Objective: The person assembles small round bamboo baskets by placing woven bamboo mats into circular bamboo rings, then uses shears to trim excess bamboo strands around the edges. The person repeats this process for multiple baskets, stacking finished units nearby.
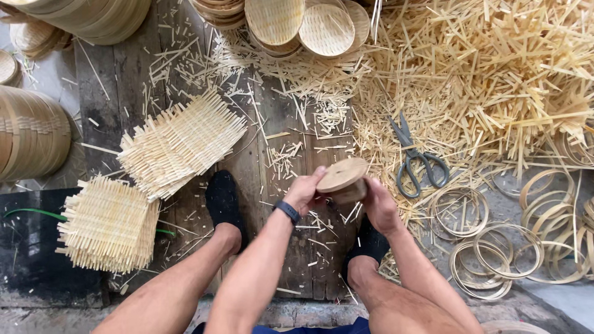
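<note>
Head view: both hands hold one short round wooden block between them above the dark plank floor, its flat face tilted up. Left hand grips its left side, right hand cups its right; grey scissors lie just right.

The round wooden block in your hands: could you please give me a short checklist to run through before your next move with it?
1. Round wooden block gripped from both sides: ok, left hand and right hand both touch it.
2. Block lifted off the plank floor: ok.
3. Scissors near the right hand: ok, lying among bamboo offcuts.
4. Scissor blades closed: ok.
5. Square woven mats on the left-hand side: ok, two stacks.
6. Bamboo rings on the right-hand side: ok, loose pile.
</note>
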